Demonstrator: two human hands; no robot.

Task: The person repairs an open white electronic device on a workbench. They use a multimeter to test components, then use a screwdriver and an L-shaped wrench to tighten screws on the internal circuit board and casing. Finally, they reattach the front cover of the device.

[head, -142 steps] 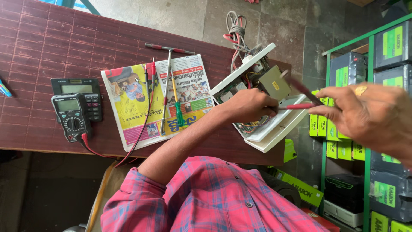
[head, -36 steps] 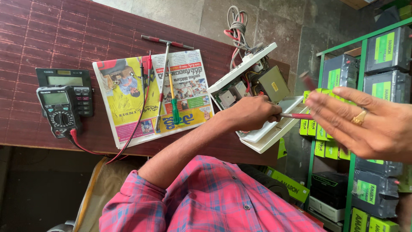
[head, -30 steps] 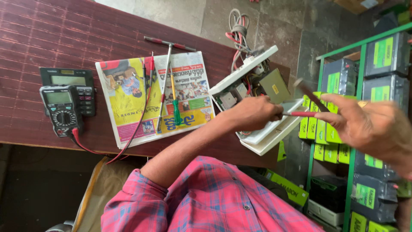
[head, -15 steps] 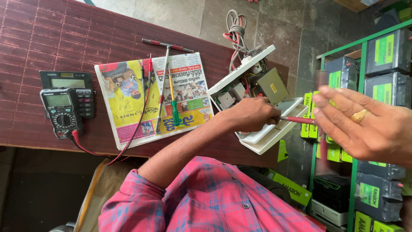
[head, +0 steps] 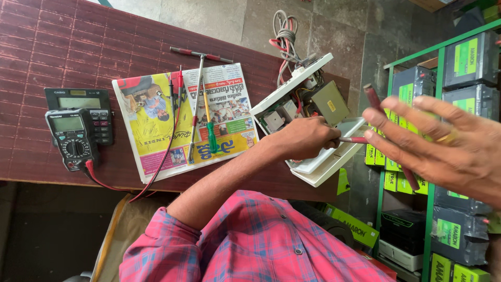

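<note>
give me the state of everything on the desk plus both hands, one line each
white electrical unit: cover off, wiring and parts exposed
black digital multimeter: red lead plugged in, screen unreadable
grey desk calculator: partly under the multimeter
newspaper: spread flat under tools
green-handled screwdriver: lying unused
left hand: closed on red-handled tool
right hand: open, fingers spread, holding nothing

A black multimeter (head: pixel 73 140) lies at the left of the tabletop (head: pixel 62 47), its grey rectangular screen blank. Touching it, a dark calculator (head: pixel 83 112) shows a narrow pale green screen. A newspaper (head: pixel 182 122) with yellow and red colour panels lies mid-tabletop. On the green rack (head: pixel 437 68) at right, black boxes (head: pixel 472 57) carry bright green labels.
</note>
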